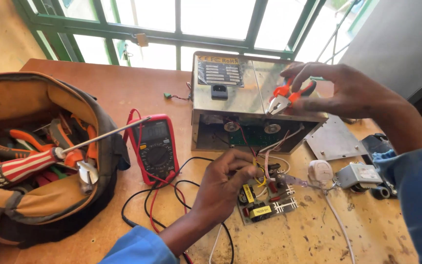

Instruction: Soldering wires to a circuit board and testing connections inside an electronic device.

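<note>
Pinching yellow wires (259, 172) on the small green circuit board (265, 201), left hand (223, 183) worked at six o'clock of the opened steel casing (240, 90); right hand (340, 90) gripped orange-handled pliers (285, 96); board out, wires uncut.

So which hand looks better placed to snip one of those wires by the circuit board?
Probably the right hand: it already holds the orange pliers, raised above the metal box. The left hand is busy pinching the wires at the circuit board.
</note>
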